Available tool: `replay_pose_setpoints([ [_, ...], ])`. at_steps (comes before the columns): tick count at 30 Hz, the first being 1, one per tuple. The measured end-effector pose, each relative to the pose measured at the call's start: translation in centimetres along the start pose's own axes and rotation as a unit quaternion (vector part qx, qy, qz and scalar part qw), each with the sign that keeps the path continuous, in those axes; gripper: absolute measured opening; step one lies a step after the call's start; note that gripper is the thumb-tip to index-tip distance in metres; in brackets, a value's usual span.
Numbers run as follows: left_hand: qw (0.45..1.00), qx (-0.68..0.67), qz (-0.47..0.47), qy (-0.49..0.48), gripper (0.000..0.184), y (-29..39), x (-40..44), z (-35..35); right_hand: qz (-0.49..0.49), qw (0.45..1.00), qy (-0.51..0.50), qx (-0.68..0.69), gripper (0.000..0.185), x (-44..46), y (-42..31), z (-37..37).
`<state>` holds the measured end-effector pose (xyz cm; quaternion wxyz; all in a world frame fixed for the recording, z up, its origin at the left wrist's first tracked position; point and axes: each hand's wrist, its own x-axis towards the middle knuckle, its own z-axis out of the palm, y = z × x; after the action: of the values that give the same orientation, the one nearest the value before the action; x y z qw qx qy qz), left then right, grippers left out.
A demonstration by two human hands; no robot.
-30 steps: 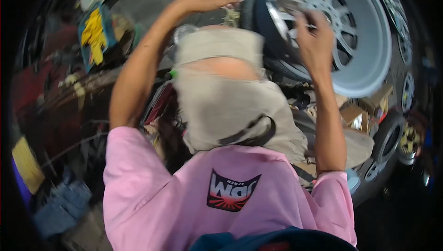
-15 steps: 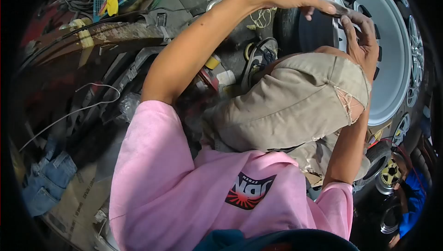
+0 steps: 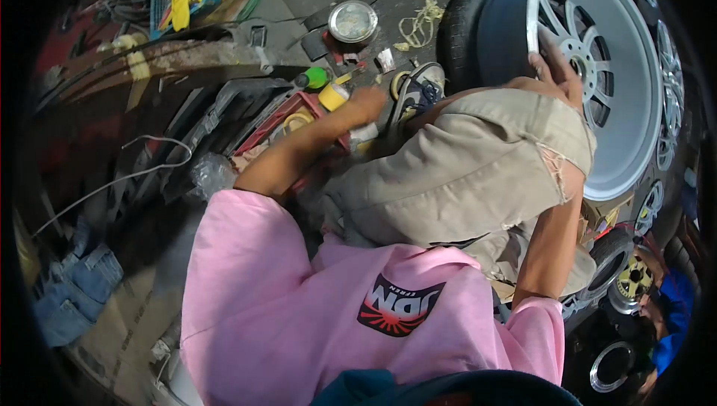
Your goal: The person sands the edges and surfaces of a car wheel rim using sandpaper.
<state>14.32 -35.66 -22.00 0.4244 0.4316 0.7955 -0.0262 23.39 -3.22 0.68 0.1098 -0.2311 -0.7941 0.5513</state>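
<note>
The silver-grey wheel rim fills the upper right of the frame, its open side facing right and its near edge beside the person's raised knee. The right hand is at the rim's left edge, fingers bent and parted, fingertips seemingly touching the metal. The left hand is near the middle of the frame, just right of a yellow roll and just left of a shoe. Blur on the left hand and the angle of the right leave me unable to tell whether either one grasps anything.

I judge the step in hand to be a left-handed reach among the supplies, with the right hand staying by the rim. Such a reach calls for fingers to fit between roll and shoe without knocking the red tray or the green-capped bottle.

Further out, a tyre stands left of the rim, a round tin sits at upper centre, and a co-worker's blue sleeve shows at lower right.
</note>
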Motion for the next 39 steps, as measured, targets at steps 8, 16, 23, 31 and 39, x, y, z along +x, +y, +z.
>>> replay_pose_setpoints([
  [8,0.992,0.106,0.009,0.067,0.023,0.9,3.7,10.0,0.15,0.987,-0.056,-0.009,0.041,-10.2,-3.2,-8.6],
  [16,0.988,0.09,0.071,0.099,0.023,-0.5,1.2,5.0,0.113,0.98,0.127,0.098,0.033,-14.0,-4.1,-11.2],
  [23,0.907,0.025,0.197,0.372,0.023,-2.5,-3.9,-12.4,0.024,0.989,0.135,-0.05,0.025,-15.4,-5.6,-9.7],
  [31,0.908,-0.258,0.221,0.245,0.024,19.4,-15.8,-38.4,-0.313,0.875,0.233,-0.288,0.062,-12.6,-11.6,-8.1],
  [39,0.879,-0.321,0.343,-0.079,0.033,31.0,-10.8,-37.1,-0.384,0.804,0.148,-0.428,0.058,-12.3,-10.4,-15.8],
])
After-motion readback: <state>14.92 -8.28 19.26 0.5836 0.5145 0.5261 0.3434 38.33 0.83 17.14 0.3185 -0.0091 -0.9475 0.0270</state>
